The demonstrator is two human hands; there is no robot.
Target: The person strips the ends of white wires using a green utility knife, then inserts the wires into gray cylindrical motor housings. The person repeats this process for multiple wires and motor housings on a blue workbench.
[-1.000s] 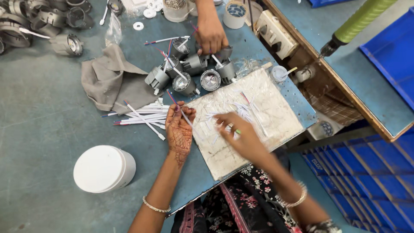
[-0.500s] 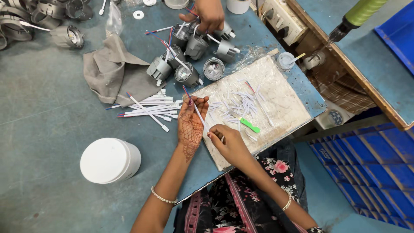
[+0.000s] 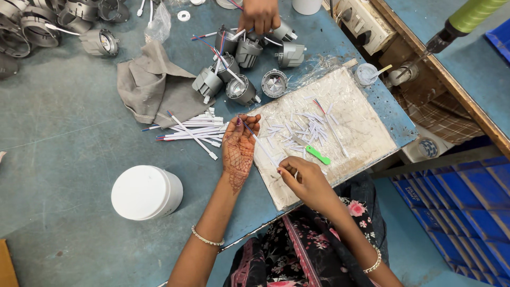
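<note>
Tub (image 3: 146, 192), sleeve pile (image 3: 188, 131): lying on counter (image 3: 64, 138). Left hand (image 3: 239, 151): pinching thin wire (image 3: 260, 146) over the board (image 3: 345, 114). Right hand (image 3: 304, 178): gripping the wire's lower end. I am sleeving, judging so; next calls for steady threading.

We saw a white round tub (image 3: 146, 192), a grey cloth (image 3: 154, 87), a green-handled cutter (image 3: 316, 154), a floral dress (image 3: 313, 250) and blue crates (image 3: 467, 207).
</note>
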